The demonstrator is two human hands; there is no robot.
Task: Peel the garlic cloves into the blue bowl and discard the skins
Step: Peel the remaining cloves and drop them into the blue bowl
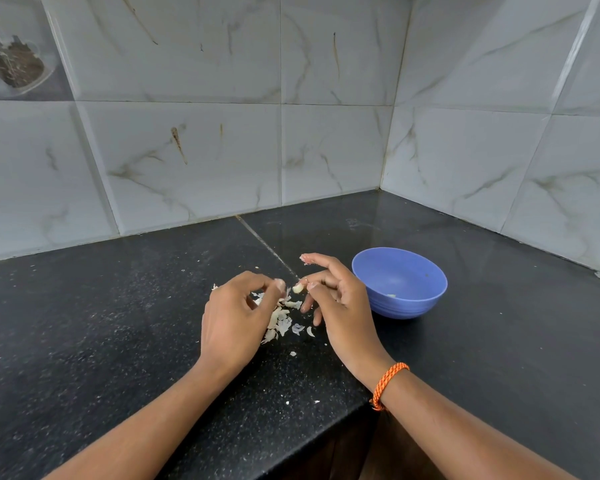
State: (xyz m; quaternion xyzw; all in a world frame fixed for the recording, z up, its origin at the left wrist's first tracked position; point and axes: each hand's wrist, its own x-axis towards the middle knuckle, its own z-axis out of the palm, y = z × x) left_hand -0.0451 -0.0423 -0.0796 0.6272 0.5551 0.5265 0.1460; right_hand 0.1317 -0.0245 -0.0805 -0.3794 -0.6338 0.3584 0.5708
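My right hand [336, 299] pinches a small pale garlic clove [297, 288] between thumb and fingertips, its index finger raised. My left hand [238, 317] hovers just left of the clove, fingers curled, with a bit of white skin at its fingertips. A pile of loose garlic skins [282, 322] lies on the black counter below both hands. The blue bowl [413, 306] stands right of my right hand, with a small pale piece [391, 295] inside on its bottom.
The black speckled counter [118, 323] runs into a tiled corner at the back right. Its front edge steps back under my right forearm. Small skin crumbs [292, 353] lie scattered near the front. An orange cord bracelet [388, 382] is on my right wrist.
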